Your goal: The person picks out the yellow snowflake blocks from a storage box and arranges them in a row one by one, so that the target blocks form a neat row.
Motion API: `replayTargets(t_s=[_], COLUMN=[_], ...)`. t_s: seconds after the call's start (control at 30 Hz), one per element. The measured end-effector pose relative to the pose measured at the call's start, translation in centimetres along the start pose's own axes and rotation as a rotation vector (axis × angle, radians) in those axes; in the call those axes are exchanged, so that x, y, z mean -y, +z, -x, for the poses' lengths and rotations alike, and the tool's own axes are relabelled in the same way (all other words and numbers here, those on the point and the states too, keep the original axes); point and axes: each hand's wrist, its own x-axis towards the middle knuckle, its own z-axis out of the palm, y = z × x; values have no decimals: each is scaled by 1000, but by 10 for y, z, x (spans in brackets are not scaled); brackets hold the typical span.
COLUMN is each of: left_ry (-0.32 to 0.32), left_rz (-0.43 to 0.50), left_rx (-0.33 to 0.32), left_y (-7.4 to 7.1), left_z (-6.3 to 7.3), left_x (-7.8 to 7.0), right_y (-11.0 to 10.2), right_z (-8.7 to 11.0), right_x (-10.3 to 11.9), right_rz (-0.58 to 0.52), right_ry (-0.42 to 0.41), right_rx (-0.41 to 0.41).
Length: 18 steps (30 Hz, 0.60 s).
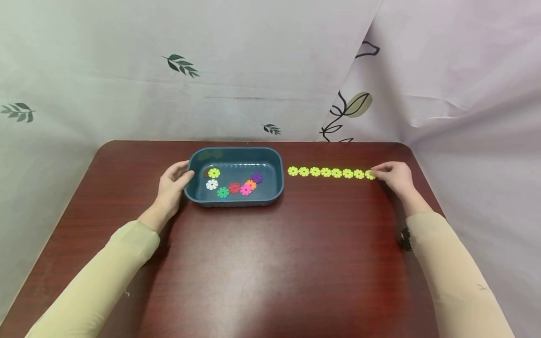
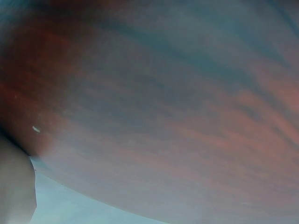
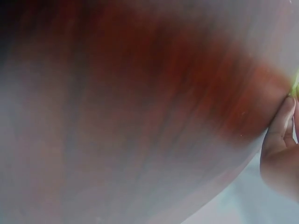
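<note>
My left hand (image 1: 171, 188) grips the left end of a dark blue plastic tub (image 1: 234, 203), its thumb at the rim. Inside the tub lie several notched plastic discs, among them a white disc (image 1: 212, 184), a green disc (image 1: 222, 192), a purple disc (image 1: 257, 178) and a yellow disc (image 1: 214, 173). To the right of the tub, several yellow notched discs (image 1: 326, 172) form a straight row. At the row's right end, my right hand (image 1: 395, 177) pinches the last yellow disc (image 1: 369, 175) between thumb and fingers. The right wrist view catches this hand (image 3: 280, 140) at its edge, with a sliver of yellow-green at the fingertips.
A reddish-brown wooden table (image 1: 270, 263) with rounded far corners bears everything. Behind it hangs a pale curtain (image 1: 236, 70) with leaf prints, reaching the table's back edge. Something dark (image 1: 405, 239) shows beside the right sleeve's cuff.
</note>
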Motion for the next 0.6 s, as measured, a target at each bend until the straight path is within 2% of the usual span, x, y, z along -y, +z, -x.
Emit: replayTargets(t_s=[0.3,0.6], left_ry=[20,0], left_rz=[36,-11], left_rx=[13,4], left_y=[-2,0], left_z=[1,0], left_x=[1,0], right_y=[3,3], right_z=[-2,-1], right_x=[-1,-4], right_rz=[16,-17], right_ry=[9,29], right_rx=[-14,-13])
